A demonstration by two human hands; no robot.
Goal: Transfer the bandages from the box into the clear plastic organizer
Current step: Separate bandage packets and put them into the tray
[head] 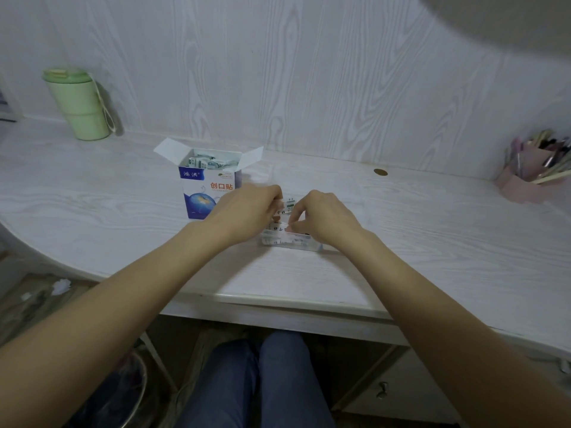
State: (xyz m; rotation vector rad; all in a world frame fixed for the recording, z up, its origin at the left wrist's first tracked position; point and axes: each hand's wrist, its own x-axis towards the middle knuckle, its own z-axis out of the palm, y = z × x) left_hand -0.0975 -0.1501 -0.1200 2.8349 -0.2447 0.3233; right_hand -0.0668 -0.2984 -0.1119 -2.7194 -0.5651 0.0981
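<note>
**Bare forearms, blue denim legs**

Both arms are bare from the near edge of the picture to the fingertips: no sleeve, cuff, watch, bracelet or ring shows on either. The left hand and the right hand are uncovered, without gloves; the nails are too small to make out. The forearms are slim and smooth, with no markings visible on them. Below the near edge of the tabletop, two legs appear side by side, clad in blue denim trousers of a mid, slightly faded tone, with soft creases in the cloth. Nothing of the torso or the feet is in view.
</note>
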